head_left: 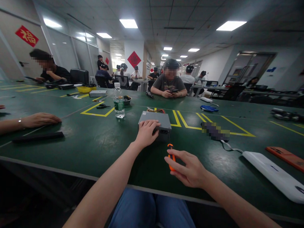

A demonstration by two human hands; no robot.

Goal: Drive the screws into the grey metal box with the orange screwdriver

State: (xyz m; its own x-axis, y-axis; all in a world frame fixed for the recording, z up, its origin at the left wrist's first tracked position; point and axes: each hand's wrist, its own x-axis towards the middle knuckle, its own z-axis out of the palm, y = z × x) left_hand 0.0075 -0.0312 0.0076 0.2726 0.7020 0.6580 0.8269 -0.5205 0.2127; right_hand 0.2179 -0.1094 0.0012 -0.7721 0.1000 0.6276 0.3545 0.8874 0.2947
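A grey metal computer power supply (164, 120) lies on the green table in front of me, with coloured cables (157, 110) bunched behind its far side. My left hand (147, 132) rests over its left top and near edge, gripping it with curled fingers. In my right hand (187, 165) is a screwdriver (171, 158) with an orange and black handle, pinched between thumb and fingers. Its thin shaft points away from me, toward the near right face of the power supply. Whether the tip touches a screw there is too small to tell.
A water bottle (119, 101) stands left of the power supply. A white power strip (274, 176), an orange phone (290, 160) and blue gloves (209, 108) lie to the right. On the left are a co-worker's hand (42, 120) and a black bar (39, 136). Another person (170, 83) sits opposite.
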